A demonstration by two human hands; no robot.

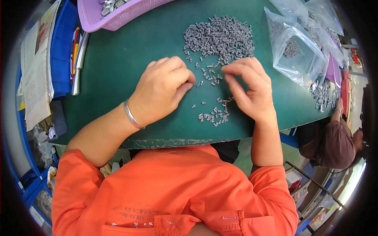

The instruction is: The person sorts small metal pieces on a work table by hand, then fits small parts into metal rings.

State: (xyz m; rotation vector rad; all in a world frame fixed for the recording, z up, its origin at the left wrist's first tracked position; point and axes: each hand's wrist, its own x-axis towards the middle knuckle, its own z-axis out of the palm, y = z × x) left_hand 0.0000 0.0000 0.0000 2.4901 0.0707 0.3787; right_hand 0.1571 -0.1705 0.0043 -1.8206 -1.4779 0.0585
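Observation:
Small grey metal parts lie in a large pile on the green tabletop. Between my hands a loose scatter of the same parts is spread out, and a smaller cluster sits closer to me. My left hand is left of the scatter, fingers curled and thumb against the forefinger; whatever is in the pinch is hidden. On the other side, my right hand hovers by the scatter, just below the pile. Its thumb and forefinger are bent with a gap between them, and nothing shows there.
A purple basket holding metal pieces stands at the far left. Beside the blue bin lies a metal rod. Clear plastic bags of parts lie far right, near ring-shaped pieces. Another person sits at the right.

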